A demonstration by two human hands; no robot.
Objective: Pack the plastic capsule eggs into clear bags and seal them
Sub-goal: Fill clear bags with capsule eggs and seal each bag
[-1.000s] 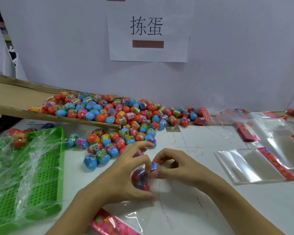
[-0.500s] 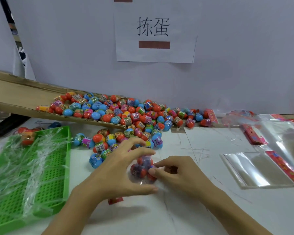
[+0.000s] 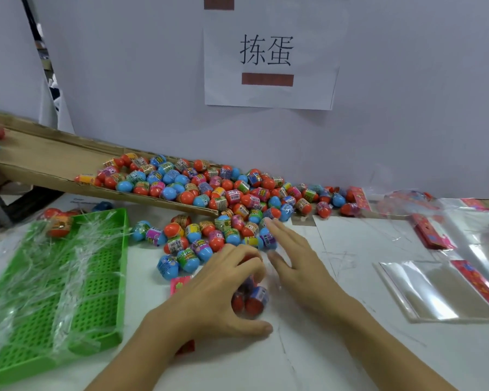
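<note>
My left hand (image 3: 215, 294) curls over a clear bag of capsule eggs (image 3: 250, 299) on the white table, fingers and thumb round it. A pink header strip (image 3: 180, 283) pokes out from under that hand. My right hand (image 3: 291, 255) lies with straight fingers beside the bag, its fingertips touching the loose eggs. A heap of red and blue capsule eggs (image 3: 209, 193) spreads from the cardboard ramp (image 3: 40, 162) onto the table. Empty clear bags (image 3: 435, 289) with red header strips lie at the right.
A green perforated tray (image 3: 68, 292) draped in clear film stands at the left, with a few eggs (image 3: 58, 224) at its far end. A paper sign (image 3: 268, 52) hangs on the grey wall behind. More bags and red strips (image 3: 429, 230) lie at the far right.
My right hand has let go of the bag, straightened its fingers and reached forward to the loose eggs. My left hand keeps its hold on the filled bag.
</note>
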